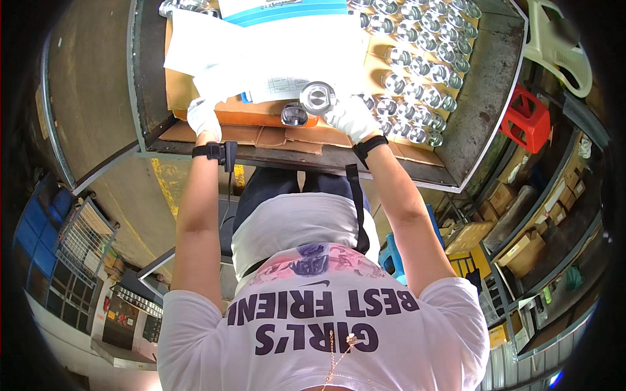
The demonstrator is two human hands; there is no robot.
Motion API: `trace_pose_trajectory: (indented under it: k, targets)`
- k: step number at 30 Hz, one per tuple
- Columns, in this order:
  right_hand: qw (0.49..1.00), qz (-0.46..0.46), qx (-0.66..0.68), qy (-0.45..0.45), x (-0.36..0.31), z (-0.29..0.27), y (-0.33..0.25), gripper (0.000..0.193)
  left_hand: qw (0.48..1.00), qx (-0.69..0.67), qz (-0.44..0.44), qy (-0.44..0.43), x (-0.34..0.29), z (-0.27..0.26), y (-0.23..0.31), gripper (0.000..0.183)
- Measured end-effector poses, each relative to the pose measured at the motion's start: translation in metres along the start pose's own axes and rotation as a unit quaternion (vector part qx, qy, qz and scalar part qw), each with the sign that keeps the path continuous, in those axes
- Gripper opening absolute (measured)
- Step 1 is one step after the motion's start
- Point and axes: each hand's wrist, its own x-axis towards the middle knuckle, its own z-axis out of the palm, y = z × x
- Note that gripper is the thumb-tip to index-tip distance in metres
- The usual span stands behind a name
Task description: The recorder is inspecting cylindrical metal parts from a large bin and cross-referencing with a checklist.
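Note:
My right hand (353, 118), in a white glove, is closed on a shiny metal piston (317, 98) with its round face turned up. A second piston (294, 115) stands just left of and below it, by the orange-red edge of a box. Also gloved, my left hand (204, 119) is closed at the lower corner of a thin white sheet (199, 49); glare hides its fingertips, and whether the sheet is paper or cloth I cannot tell. Behind both hands lies a bright, overexposed white surface, with a printed label on its lower part and blue-and-white packaging (293, 9) beyond it.
Rows of several pistons (420, 68) stand on cardboard (378, 55) at the right of the dark metal-edged workbench (486, 72). More metal parts sit at the far left. Right of the bench are a red stool (527, 120), a pale plastic chair (554, 49) and shelves with boxes (521, 254).

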Motion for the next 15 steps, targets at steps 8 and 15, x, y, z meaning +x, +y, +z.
trace_pose_trajectory:
  k: [8,15]
  targets:
    - [0.999,-0.028,-0.013,0.035,-0.002,0.003,0.001,0.045,0.998,0.052,-0.003,-0.027,-0.009,0.01,0.016,0.019]
    - [0.994,-0.054,-0.096,0.019,-0.005,0.013,0.011,0.049,0.998,0.035,0.009,-0.048,-0.028,0.042,0.032,0.022]
